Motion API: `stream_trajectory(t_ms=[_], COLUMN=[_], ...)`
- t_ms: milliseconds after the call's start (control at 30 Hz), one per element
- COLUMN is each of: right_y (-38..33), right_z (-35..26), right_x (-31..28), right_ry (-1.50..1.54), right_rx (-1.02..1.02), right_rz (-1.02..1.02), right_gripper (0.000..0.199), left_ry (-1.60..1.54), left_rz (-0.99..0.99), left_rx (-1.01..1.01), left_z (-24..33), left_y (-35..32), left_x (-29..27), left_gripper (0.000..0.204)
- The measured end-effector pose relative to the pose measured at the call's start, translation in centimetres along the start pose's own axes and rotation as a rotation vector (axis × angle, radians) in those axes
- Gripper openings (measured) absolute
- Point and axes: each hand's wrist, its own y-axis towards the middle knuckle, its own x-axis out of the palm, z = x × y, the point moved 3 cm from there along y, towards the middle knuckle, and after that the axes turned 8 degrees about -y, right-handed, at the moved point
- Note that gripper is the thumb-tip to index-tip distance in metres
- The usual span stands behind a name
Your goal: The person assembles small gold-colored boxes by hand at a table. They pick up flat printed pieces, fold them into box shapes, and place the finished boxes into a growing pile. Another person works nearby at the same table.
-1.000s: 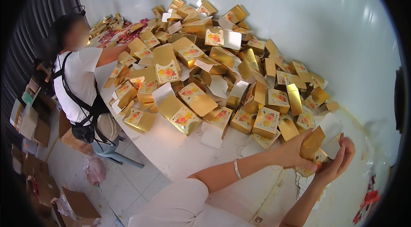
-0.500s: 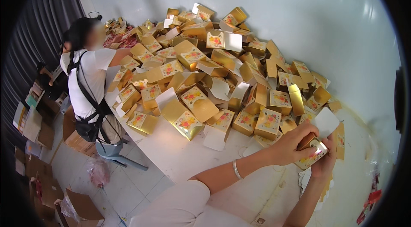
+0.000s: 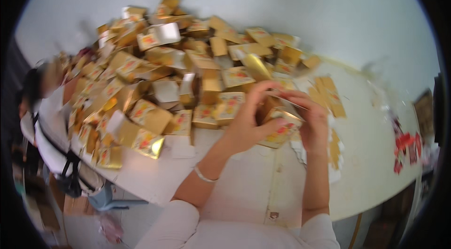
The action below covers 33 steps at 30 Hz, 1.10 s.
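Nearest the lens: pale sleeves and both forearms rising from the lower edge. A thin bracelet [image 3: 203, 175] sits on the left wrist.

Left hand [image 3: 248, 120]: fingers curled over the near-left side of a small gold box [image 3: 280, 129], thumb along its lower edge. Grip clenched on the box.

Right hand [image 3: 311, 120]: fingers wrapped over the box's right side and top, pinching at a raised flap. Grip also closed on that same box. Picture is motion-blurred; exact finger placement on the flap cannot be told.

The gold box is held between both hands, just above the white desk [image 3: 244, 192], near its front edge and right of centre. It shows a red and orange print on its face and is tilted.

Under and right of the hands: a spread of flat gold and white box blanks [image 3: 331, 96] lying on the desk, some touching one another.

Far right on the desk: a scatter of small red pieces [image 3: 408, 148], well apart from the hands.

Beyond the hands, filling the middle and left of the desk: a big heap of folded gold boxes [image 3: 164, 80], piled loosely, many tipped on edges, reaching back to the white wall [image 3: 291, 0].

Left edge: another person [image 3: 44, 122] in a white top with dark straps, at the heap's near-left side; blurred.
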Motion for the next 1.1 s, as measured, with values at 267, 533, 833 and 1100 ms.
stream_trajectory(t_ms=[267, 533, 833, 1100], right_y=[0.1, -0.3, -0.8, -0.2], right_z=[-1.0, -0.9, -1.6, 7.4], right_x=[0.0, 0.4, 0.8, -14.1], right_ry=[0.024, -0.204, -0.375, -1.279], right_rx=[0.172, 0.011, -0.109, -0.164], right_rz=[0.014, 0.009, 0.039, 0.189], right_gripper=[0.022, 0.020, 0.028, 0.010], left_ry=[0.055, 0.042, 0.570, 1.713], left_rz=[-0.021, 0.032, 0.144, 0.618], left_rx=[0.036, 0.010, 0.433, 0.458], left_z=[1.0, 1.0, 3.9, 14.6], left_y=[-0.2, 0.0, -1.0, 1.7], left_x=[0.5, 0.6, -1.4, -12.3], left_gripper=[0.068, 0.053, 0.020, 0.065])
